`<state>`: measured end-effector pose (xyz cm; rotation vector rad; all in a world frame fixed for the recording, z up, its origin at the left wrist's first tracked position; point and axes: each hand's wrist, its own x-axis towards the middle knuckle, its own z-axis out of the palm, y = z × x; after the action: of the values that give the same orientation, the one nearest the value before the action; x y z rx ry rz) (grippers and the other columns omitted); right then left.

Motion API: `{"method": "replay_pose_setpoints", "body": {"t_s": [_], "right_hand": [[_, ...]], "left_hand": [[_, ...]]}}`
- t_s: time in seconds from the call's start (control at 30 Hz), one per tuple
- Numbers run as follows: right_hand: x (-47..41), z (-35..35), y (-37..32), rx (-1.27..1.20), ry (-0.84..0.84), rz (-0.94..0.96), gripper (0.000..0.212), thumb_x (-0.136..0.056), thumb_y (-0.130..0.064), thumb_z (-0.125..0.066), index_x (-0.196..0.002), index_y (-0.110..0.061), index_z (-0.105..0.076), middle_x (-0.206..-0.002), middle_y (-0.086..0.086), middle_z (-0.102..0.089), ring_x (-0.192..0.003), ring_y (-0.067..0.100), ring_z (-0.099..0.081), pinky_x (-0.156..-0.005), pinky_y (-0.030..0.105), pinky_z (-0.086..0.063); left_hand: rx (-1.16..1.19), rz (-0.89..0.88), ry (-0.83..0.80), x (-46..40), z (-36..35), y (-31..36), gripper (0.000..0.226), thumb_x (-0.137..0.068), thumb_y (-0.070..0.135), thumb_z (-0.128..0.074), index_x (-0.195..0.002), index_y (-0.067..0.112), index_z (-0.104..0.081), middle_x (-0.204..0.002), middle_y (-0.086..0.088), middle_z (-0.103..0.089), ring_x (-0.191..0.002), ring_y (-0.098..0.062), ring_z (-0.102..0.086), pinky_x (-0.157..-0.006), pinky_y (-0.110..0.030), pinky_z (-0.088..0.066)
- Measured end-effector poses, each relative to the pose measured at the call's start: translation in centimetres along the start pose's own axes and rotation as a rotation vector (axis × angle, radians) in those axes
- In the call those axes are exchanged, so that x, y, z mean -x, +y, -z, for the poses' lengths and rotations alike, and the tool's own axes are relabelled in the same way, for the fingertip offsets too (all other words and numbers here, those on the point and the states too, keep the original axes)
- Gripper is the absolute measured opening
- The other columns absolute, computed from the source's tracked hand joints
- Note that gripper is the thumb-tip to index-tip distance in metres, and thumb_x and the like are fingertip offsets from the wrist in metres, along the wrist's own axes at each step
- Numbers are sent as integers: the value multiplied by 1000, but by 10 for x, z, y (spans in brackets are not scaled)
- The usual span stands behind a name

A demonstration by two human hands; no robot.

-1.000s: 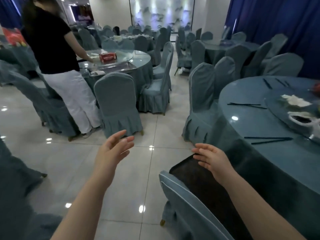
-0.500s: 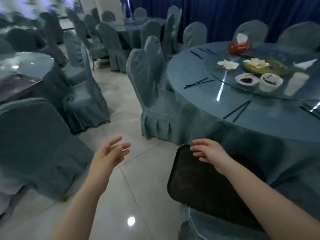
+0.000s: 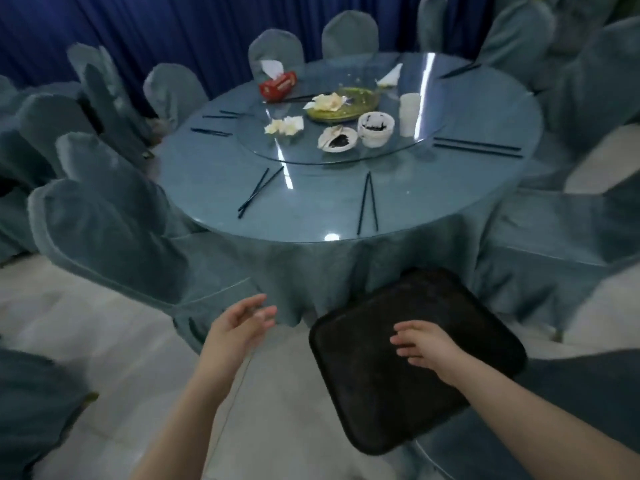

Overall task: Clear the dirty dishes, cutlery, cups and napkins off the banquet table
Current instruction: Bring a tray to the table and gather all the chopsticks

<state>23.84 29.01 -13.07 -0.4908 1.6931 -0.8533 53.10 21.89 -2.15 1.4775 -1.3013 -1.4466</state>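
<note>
Before table edge [image 3: 311, 237], loose hands [image 3: 239, 327].

Round table [image 3: 311, 216]: plain blue-grey cloth under glass. Fabric chair covers [image 3: 104, 230]: same blue-grey. Curtain [image 3: 138, 29], upper left: deep blue. Rectangular tray [image 3: 398, 393], lower centre: black, speckled. Tissue box [image 3: 278, 85]: red. Small round bowls [image 3: 375, 128]: white, dark residue. Oval plate [image 3: 346, 107]: yellow-green.

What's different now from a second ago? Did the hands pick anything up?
Mostly the view moved: it swung right, away from the other tables, until the round banquet table sits straight ahead. Nothing was picked up or let go. The left hand stays open in the air, and the right hand is still over the black tray, which rests on a chair. The dirty bowls and chopsticks lie untouched.
</note>
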Motion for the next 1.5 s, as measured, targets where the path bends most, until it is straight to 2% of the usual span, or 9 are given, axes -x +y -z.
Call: {"method": "replay_pose_setpoints", "body": {"t_s": [0.3,0.47,0.57,0.77,0.93,1.17,1.3,1.37,1.5], "right_hand": [[-3,-48,46,-362,429,-178,14,-96,-18,-54,-104,-17,-65,-96,1,-70,-88,19,-65,-74,31,-50],[12,-110,100,-630,686,-335,18,-95,-11,-56,-112,-8,-62,-94,9,-66,-79,22,-59,-62,28,-45],[15,-145,133,-740,797,-412,23,-90,-7,-60,-112,-4,-64,-93,12,-66,-80,22,-61,-70,30,-49],[6,-183,183,-867,869,-508,25,-90,-13,-62,-115,-8,-64,-106,13,-69,-90,27,-63,-79,35,-47],[-20,-198,223,-872,896,-574,27,-89,-11,-62,-115,-5,-65,-107,15,-68,-94,28,-63,-81,36,-47],[-74,-199,268,-922,853,-658,43,-93,-17,-59,-133,-4,-52,-121,16,-58,-110,32,-56,-94,42,-47],[-103,-183,276,-920,867,-634,55,-93,-22,-59,-142,-6,-39,-135,14,-48,-122,34,-47,-99,48,-45],[-119,-182,282,-958,846,-636,48,-93,-22,-58,-137,-7,-44,-133,13,-51,-122,35,-47,-98,51,-44],[-142,-194,289,-946,885,-598,29,-96,-18,-53,-123,-8,-48,-122,15,-56,-111,36,-54,-95,54,-48]], "left_hand": [[-184,75,-423,-123,-2,-24,28,-96,5,-51,-120,18,-58,-113,-3,-67,-104,-22,-65,-94,-36,-48],[-381,79,-650,-183,12,-55,27,-96,7,-52,-121,12,-58,-103,-3,-71,-100,-23,-66,-94,-38,-49],[-478,105,-731,-215,9,-76,25,-95,7,-54,-119,11,-60,-100,-2,-72,-95,-20,-68,-94,-38,-51],[-684,233,-840,-268,-24,-133,29,-88,10,-64,-114,21,-62,-100,1,-73,-97,-18,-67,-95,-39,-50],[-817,264,-849,-299,-47,-184,27,-89,12,-64,-114,22,-60,-112,-3,-67,-98,-16,-64,-80,-27,-47],[-963,216,-878,-342,-64,-250,35,-93,7,-55,-126,16,-58,-124,-8,-62,-109,-22,-60,-98,-39,-46],[-1080,102,-845,-364,-77,-291,41,-92,7,-56,-132,12,-54,-126,-10,-61,-111,-28,-58,-93,-38,-46],[-1127,59,-868,-376,-82,-310,37,-91,7,-57,-128,7,-56,-123,-12,-62,-109,-31,-58,-89,-37,-46],[-918,253,-856,-387,-79,-338,32,-94,-2,-50,-126,3,-55,-120,-14,-62,-102,-31,-59,-81,-36,-47]]}}
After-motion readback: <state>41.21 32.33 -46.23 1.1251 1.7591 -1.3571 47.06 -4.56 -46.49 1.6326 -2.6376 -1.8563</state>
